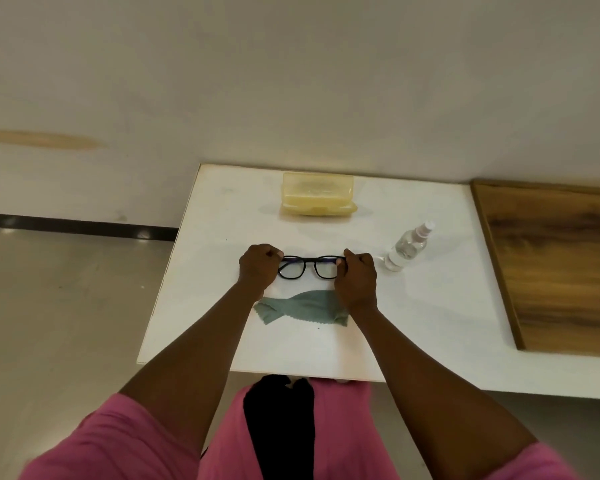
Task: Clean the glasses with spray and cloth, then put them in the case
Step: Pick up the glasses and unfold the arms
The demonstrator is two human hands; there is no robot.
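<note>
Above the white table point(430, 306), the left hand point(257, 268) and right hand point(355, 275) each pinch one end of the black glasses point(309, 268) with curled fingers, just beyond the green cloth point(302, 306), with the spray bottle point(407, 245) right of the glasses and the yellow case point(317, 199) farther back.
</note>
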